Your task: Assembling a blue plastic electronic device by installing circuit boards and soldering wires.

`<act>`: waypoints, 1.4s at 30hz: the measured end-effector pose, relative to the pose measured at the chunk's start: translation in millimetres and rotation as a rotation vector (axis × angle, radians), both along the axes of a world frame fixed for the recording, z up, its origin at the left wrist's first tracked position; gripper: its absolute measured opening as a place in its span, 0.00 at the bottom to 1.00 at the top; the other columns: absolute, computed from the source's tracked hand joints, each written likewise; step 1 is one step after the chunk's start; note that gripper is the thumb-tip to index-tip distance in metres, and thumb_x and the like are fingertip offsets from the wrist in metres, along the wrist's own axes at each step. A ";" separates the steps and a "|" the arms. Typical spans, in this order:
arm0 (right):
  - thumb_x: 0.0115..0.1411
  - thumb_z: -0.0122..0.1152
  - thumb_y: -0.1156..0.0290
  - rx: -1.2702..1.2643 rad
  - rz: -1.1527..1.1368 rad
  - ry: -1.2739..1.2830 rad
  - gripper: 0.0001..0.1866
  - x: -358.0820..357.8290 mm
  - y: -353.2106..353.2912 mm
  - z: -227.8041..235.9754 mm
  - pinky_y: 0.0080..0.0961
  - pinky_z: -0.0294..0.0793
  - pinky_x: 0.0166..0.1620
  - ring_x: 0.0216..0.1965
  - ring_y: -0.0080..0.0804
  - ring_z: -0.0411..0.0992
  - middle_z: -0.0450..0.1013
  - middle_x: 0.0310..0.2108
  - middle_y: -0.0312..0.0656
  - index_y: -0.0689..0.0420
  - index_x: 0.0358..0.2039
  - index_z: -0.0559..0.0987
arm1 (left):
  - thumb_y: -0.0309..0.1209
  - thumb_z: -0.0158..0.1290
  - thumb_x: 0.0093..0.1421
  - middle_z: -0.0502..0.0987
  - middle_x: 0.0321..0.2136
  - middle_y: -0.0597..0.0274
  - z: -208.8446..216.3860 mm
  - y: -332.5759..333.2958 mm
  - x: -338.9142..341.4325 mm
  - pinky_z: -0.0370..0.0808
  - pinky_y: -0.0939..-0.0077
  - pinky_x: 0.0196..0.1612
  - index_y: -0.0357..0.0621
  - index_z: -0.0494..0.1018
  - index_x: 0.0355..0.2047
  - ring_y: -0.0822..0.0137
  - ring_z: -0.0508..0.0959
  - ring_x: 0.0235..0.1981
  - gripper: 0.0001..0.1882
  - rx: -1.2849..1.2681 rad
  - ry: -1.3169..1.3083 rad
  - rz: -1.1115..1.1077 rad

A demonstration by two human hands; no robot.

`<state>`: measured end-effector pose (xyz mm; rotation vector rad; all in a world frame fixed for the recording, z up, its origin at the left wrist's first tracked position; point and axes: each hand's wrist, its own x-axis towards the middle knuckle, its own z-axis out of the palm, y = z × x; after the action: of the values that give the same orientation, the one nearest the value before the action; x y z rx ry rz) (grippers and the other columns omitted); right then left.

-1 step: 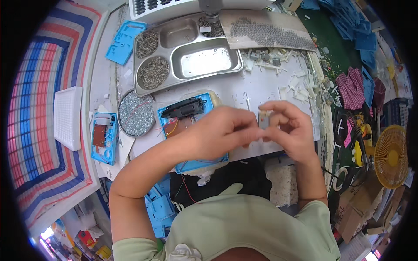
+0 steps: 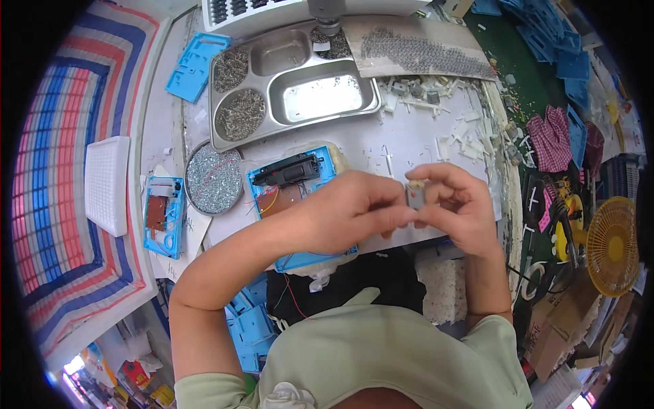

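Both my hands meet over the right part of the table, around a small grey block-shaped part [image 2: 415, 196] with a pale top. My right hand [image 2: 460, 204] curls its fingers and thumb around the part. From the other side my left hand [image 2: 357, 211] is closed, thumb and fingers pinched at the part's near left edge. What exactly the left fingertips grip is partly hidden. Beneath my left wrist lies an open blue plastic casing [image 2: 327, 158], with a black module [image 2: 286, 172] and coloured wires inside.
A steel compartment tray [image 2: 371, 102] of small metal pieces stands behind, near a round dish of silvery bits [image 2: 214, 178]. Another blue casing [image 2: 163, 218] lies left. Loose white plastic parts [image 2: 470, 129] and a board of small pieces [image 2: 422, 51] are at right. A yellow fan [image 2: 613, 247] stands far right.
Both hands have shifted very slightly to the right with the small grey block, and the left thumb has moved a little along it. Everything else looks the same.
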<state>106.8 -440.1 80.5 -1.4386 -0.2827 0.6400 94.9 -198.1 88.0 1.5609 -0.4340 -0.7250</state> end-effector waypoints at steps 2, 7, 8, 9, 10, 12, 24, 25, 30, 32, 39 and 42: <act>0.57 0.65 0.86 0.091 0.000 0.039 0.26 1.3 -10.4 -0.8 0.22 0.78 0.38 0.31 0.25 0.79 0.77 0.26 0.38 0.67 0.57 0.74 | 0.34 0.54 0.71 0.78 0.23 0.67 8.5 -4.3 7.8 0.72 0.79 0.31 0.37 0.78 0.33 0.79 0.75 0.27 0.13 0.016 -0.036 -0.042; 0.58 0.63 0.86 0.210 -0.138 0.030 0.28 11.3 -21.5 -11.5 0.25 0.81 0.42 0.33 0.29 0.81 0.77 0.26 0.38 0.68 0.60 0.72 | 0.38 0.61 0.62 0.80 0.23 0.62 -16.2 -7.7 104.3 0.75 0.73 0.33 0.40 0.82 0.34 0.72 0.79 0.27 0.13 0.376 -0.479 0.270; 0.59 0.64 0.85 0.228 -0.118 0.038 0.28 13.8 -19.7 -12.4 0.25 0.81 0.42 0.34 0.29 0.82 0.77 0.25 0.37 0.68 0.61 0.72 | 0.39 0.61 0.60 0.82 0.25 0.59 -30.8 -8.7 130.6 0.77 0.68 0.35 0.41 0.83 0.34 0.66 0.81 0.28 0.13 0.483 -0.652 0.362; 0.59 0.64 0.84 0.211 -0.120 0.028 0.28 15.1 -19.3 -15.6 0.24 0.81 0.42 0.34 0.29 0.82 0.77 0.26 0.38 0.68 0.61 0.72 | 0.40 0.62 0.58 0.83 0.27 0.55 -40.3 -12.2 149.1 0.79 0.64 0.37 0.42 0.84 0.33 0.60 0.83 0.30 0.14 0.591 -0.827 0.454; 0.59 0.65 0.84 0.193 -0.126 0.016 0.28 16.1 -19.6 -19.4 0.24 0.81 0.42 0.34 0.29 0.82 0.78 0.26 0.39 0.67 0.61 0.72 | 0.41 0.62 0.58 0.84 0.28 0.53 -42.6 -21.5 157.8 0.79 0.62 0.39 0.42 0.84 0.33 0.57 0.84 0.31 0.14 0.676 -0.820 0.457; 0.59 0.65 0.83 0.173 -0.138 0.002 0.28 17.0 -20.8 -23.1 0.23 0.81 0.42 0.34 0.29 0.82 0.79 0.27 0.40 0.67 0.61 0.72 | 0.41 0.63 0.58 0.84 0.31 0.50 -44.3 -38.1 167.5 0.80 0.57 0.42 0.44 0.85 0.34 0.51 0.84 0.34 0.13 0.853 -0.801 0.475; 0.60 0.66 0.83 0.091 -0.267 -0.056 0.26 -3.6 -51.0 -28.2 0.24 0.79 0.43 0.33 0.29 0.81 0.81 0.29 0.43 0.68 0.60 0.72 | 0.38 0.61 0.59 0.85 0.35 0.51 -59.9 -60.3 182.5 0.81 0.54 0.42 0.48 0.85 0.37 0.49 0.84 0.37 0.11 0.953 -0.786 0.543; 0.60 0.66 0.82 0.061 -0.291 -0.082 0.26 -2.6 -50.6 -27.3 0.23 0.78 0.43 0.34 0.28 0.80 0.80 0.29 0.42 0.67 0.59 0.73 | 0.35 0.59 0.58 0.84 0.34 0.50 -61.0 -57.6 182.4 0.81 0.55 0.41 0.46 0.84 0.35 0.48 0.85 0.36 0.09 0.934 -0.929 0.549; 0.60 0.66 0.79 -0.239 -0.292 -0.242 0.23 0.4 -55.8 -41.9 0.19 0.73 0.39 0.30 0.20 0.74 0.77 0.27 0.36 0.63 0.57 0.76 | 0.27 0.56 0.56 0.83 0.29 0.49 -60.4 -53.5 160.9 0.81 0.58 0.34 0.41 0.78 0.30 0.50 0.85 0.33 0.03 0.831 -1.304 0.494; 0.59 0.66 0.79 -0.407 -0.207 -0.284 0.22 3.3 -59.3 -47.0 0.19 0.71 0.36 0.29 0.18 0.72 0.76 0.26 0.33 0.61 0.55 0.78 | 0.27 0.55 0.58 0.83 0.31 0.44 -25.8 -51.3 139.0 0.80 0.56 0.38 0.38 0.80 0.32 0.46 0.84 0.35 0.07 0.605 -1.171 0.514; 0.54 0.66 0.74 -0.673 -0.013 -0.344 0.19 11.8 -42.8 -40.8 0.23 0.70 0.32 0.24 0.25 0.71 0.73 0.22 0.38 0.57 0.49 0.82 | 0.16 0.60 0.59 0.81 0.36 0.57 21.6 6.5 -22.3 0.80 0.79 0.40 0.32 0.79 0.39 0.70 0.82 0.37 0.07 0.237 -0.483 0.495; 0.53 0.64 0.74 -0.780 0.055 -0.492 0.18 14.7 -35.2 -36.4 0.27 0.71 0.32 0.24 0.31 0.71 0.72 0.22 0.40 0.55 0.46 0.81 | 0.15 0.60 0.58 0.80 0.36 0.57 -0.9 19.4 -60.7 0.79 0.79 0.40 0.33 0.79 0.38 0.70 0.81 0.37 0.07 0.140 -0.394 0.478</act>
<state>121.5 -475.3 44.1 -2.3504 -0.4879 0.4420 34.2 -178.6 87.1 1.8554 -0.2798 -0.0781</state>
